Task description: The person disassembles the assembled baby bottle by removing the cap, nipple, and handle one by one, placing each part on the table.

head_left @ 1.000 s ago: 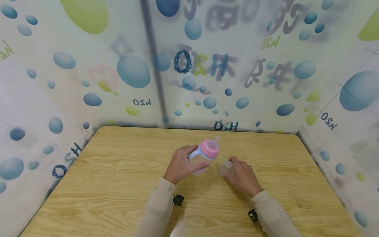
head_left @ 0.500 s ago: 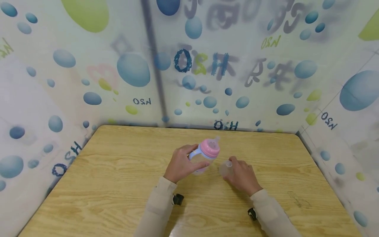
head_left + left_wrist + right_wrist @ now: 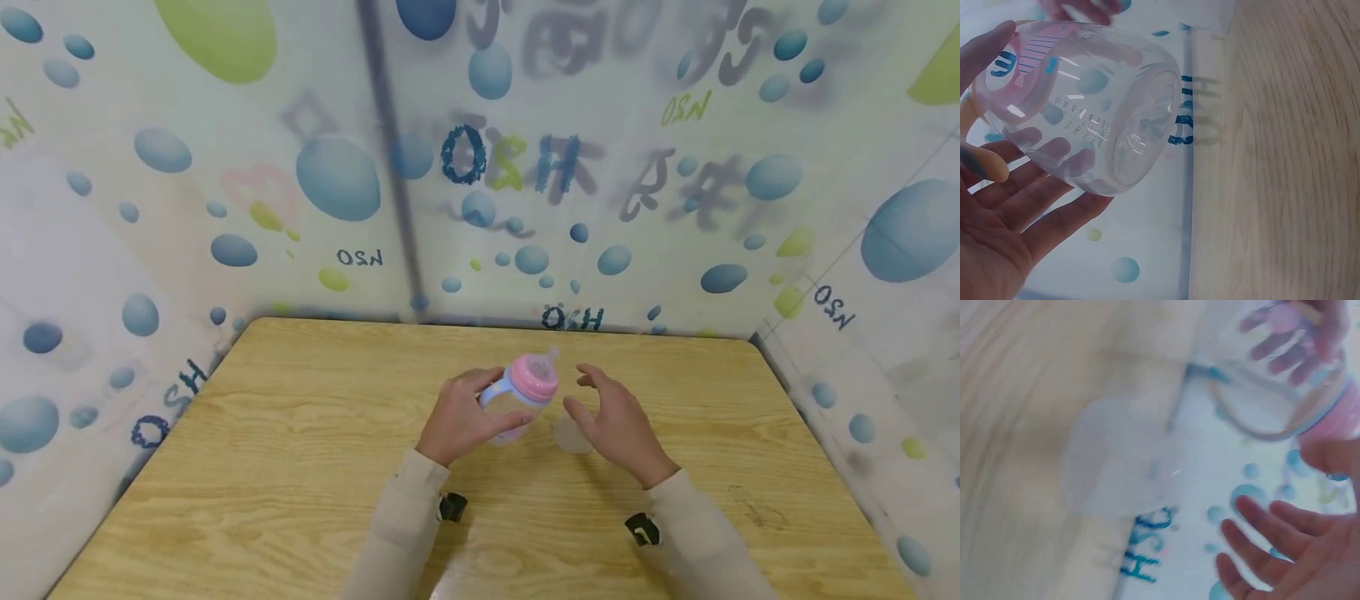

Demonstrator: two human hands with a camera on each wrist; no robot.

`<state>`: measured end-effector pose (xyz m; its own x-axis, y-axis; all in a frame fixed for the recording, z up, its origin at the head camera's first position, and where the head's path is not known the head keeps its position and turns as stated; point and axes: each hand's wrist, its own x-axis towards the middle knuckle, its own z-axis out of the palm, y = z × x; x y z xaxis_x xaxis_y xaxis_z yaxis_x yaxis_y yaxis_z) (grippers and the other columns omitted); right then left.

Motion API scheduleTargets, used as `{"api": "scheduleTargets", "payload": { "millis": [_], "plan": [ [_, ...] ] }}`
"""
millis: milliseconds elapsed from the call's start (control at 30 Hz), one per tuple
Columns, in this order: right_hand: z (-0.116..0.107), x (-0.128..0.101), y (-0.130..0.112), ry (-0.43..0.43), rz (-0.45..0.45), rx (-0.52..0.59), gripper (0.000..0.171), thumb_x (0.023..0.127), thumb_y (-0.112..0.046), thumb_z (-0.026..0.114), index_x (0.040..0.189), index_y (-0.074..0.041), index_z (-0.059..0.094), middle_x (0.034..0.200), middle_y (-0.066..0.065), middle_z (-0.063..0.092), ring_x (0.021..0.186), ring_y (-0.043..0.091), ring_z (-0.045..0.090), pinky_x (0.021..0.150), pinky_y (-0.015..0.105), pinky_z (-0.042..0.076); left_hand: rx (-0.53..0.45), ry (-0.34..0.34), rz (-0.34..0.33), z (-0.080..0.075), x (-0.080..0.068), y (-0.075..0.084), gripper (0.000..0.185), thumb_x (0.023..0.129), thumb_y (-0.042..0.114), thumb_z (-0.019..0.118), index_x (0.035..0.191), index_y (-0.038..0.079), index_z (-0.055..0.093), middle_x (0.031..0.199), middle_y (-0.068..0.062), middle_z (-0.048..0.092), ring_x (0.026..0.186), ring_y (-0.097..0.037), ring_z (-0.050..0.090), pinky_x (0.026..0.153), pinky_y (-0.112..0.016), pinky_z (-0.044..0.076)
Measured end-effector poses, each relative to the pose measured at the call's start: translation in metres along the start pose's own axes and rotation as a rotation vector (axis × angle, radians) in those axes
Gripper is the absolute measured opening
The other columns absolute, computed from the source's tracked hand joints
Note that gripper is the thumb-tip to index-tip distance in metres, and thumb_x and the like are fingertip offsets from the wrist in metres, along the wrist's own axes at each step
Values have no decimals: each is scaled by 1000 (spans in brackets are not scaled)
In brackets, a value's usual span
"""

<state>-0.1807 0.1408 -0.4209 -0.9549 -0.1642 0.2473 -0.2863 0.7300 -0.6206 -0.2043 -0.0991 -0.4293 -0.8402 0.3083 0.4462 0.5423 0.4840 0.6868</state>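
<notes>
A baby bottle [image 3: 531, 380] with a pink collar, pale blue handles and a clear body is gripped by my left hand [image 3: 463, 417]. It leans to the right, its clear teat pointing up. The left wrist view shows the bottle's [image 3: 1085, 112] transparent base, printed scale and fish picture, with the fingers curled around the body. A translucent bottle cap [image 3: 573, 435] stands on the table right of the bottle. Just over and beside it, my right hand [image 3: 622, 429] has its fingers spread and holds nothing. In the right wrist view the cap [image 3: 1116, 459] is apart from those fingers.
The wooden table [image 3: 300, 433] extends around both hands. Behind it and at both sides hang pale curtains [image 3: 450, 242] printed with blue and green drops and letters.
My right hand has let go of the cap and lifted off it, its fingers opening. The cap stays on the table. My left hand and the bottle have barely moved.
</notes>
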Motion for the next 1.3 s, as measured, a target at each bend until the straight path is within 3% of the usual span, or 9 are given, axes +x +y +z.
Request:
{"api": "scheduleTargets", "payload": {
  "millis": [133,233,533,700,1033,1300],
  "plan": [
    [-4,3,-17,66,-22,189,47,103,-29,56,142,-4,51,123,15,64,115,32,58,92,55,46,-16,5,7,1,0,3,58,74,43,88,120,11,72,105,1,73,80,-9,63,65,-27,52],
    [-4,3,-27,97,-17,253,51,101,-36,60,140,-5,54,122,11,65,114,28,58,91,52,44,-23,-1,0,2,0,5,57,75,45,87,119,11,72,105,2,72,79,-11,62,64,-26,52],
    [2,6,-38,183,-18,213,41,87,-43,76,113,-11,70,99,1,68,93,17,62,74,40,50,41,37,39,4,-2,10,62,70,48,89,118,11,73,104,2,73,78,-10,62,62,-24,49],
    [3,6,-40,195,-2,218,39,86,-41,78,108,-11,71,97,2,68,90,18,62,69,36,48,106,55,63,4,-2,10,64,69,51,89,117,12,74,102,2,73,79,-9,62,61,-23,48],
    [5,3,-40,189,-13,251,37,85,-31,81,109,-6,68,100,4,67,91,20,59,74,38,48,129,56,106,3,-3,8,66,70,50,88,118,8,73,106,-3,73,85,-14,67,67,-27,54],
    [1,3,-37,180,-150,293,33,84,-20,82,111,-8,68,109,3,66,97,18,57,83,38,45,39,27,137,-1,-1,7,65,69,43,91,121,9,73,110,-2,73,88,-11,67,67,-24,53]
  ]
}}
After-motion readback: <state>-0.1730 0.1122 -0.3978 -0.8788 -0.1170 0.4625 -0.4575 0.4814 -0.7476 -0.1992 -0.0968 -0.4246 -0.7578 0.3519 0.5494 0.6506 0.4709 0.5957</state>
